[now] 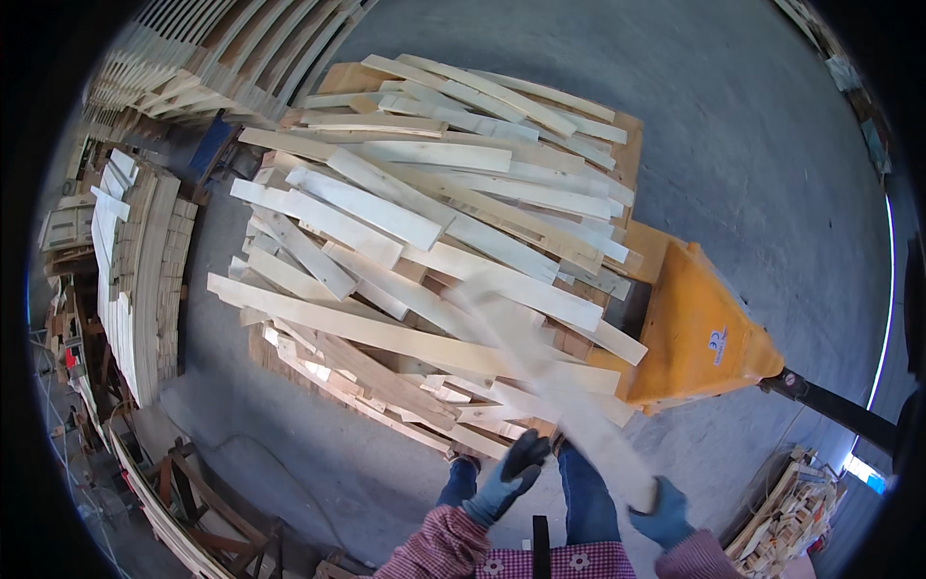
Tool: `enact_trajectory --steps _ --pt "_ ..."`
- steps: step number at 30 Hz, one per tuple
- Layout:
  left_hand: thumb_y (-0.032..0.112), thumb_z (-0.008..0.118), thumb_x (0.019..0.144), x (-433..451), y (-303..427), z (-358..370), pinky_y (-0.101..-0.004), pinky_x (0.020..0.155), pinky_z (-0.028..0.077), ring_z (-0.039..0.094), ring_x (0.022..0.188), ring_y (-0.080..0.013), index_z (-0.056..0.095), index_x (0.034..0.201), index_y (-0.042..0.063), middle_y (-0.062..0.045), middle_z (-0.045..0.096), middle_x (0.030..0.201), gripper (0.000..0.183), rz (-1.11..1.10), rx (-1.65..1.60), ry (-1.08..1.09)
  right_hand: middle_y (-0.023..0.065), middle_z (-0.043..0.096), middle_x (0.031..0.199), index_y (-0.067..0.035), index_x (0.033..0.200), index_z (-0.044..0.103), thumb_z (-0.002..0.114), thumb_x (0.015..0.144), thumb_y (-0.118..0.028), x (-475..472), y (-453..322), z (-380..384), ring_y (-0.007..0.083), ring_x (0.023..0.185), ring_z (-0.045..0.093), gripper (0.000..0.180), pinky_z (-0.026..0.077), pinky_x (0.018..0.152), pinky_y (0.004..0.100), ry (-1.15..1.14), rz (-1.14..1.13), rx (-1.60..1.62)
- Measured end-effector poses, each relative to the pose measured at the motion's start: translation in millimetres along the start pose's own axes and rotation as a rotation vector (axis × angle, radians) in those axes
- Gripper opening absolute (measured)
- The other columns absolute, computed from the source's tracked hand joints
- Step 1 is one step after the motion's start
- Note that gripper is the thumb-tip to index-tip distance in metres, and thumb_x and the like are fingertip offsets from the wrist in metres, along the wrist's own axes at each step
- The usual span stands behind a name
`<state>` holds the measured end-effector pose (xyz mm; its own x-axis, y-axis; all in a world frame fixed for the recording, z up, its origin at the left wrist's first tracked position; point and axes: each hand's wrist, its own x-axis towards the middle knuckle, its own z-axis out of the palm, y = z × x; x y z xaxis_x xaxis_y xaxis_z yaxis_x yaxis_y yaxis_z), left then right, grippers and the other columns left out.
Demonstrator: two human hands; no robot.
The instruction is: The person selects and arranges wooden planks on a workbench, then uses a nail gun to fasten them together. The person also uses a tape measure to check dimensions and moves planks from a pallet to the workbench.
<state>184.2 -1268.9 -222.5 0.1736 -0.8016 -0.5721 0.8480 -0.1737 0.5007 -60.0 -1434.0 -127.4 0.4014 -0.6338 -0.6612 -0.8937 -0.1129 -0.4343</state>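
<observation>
My right hand (664,511), in a blue work glove, grips the near end of a pale wooden board (564,391), which is blurred and slants up and left over the pile. My left hand (510,474), in a blue glove with dark fingertips, hangs beside the pile's near edge with its fingers apart and nothing in it. Before me a large loose heap of wooden boards (434,347) lies in crossing layers. The yellow pallet truck (694,333) stands at the heap's right side. What lies beneath the heap is mostly hidden.
Stacked boards (148,282) stand on the left, with slatted wooden stacks (224,51) at the upper left. The truck's black handle (825,409) reaches right. A pile of wood offcuts (788,514) lies at the lower right, a wooden frame (217,499) at the lower left.
</observation>
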Motion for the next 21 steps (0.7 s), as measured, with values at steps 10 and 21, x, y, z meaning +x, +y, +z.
enact_trajectory --steps 10,21 --pt "0.028 0.053 0.093 -7.2 62.8 -55.3 -0.0435 0.094 0.045 0.060 0.079 -0.0177 0.058 0.106 0.012 0.000 0.060 0.081 0.021 0.485 -0.814 0.726 0.0219 0.048 0.126 -0.007 0.139 0.037 0.063 0.075 -0.059 163.0 -169.4 80.9 0.0371 0.115 0.048 0.087 0.036 0.101 0.0467 -0.556 -0.746 -0.291" --pt "0.029 0.059 0.090 -122.1 9.1 -119.2 -0.0466 0.087 0.047 0.056 0.078 -0.0204 0.058 0.107 0.013 -0.002 0.056 0.081 0.024 0.463 -0.781 1.120 0.0214 0.051 0.126 -0.012 0.143 0.029 0.074 0.067 -0.037 435.1 -171.3 44.4 0.0353 0.114 0.050 0.092 0.040 0.099 0.0432 0.306 -0.346 -0.652"
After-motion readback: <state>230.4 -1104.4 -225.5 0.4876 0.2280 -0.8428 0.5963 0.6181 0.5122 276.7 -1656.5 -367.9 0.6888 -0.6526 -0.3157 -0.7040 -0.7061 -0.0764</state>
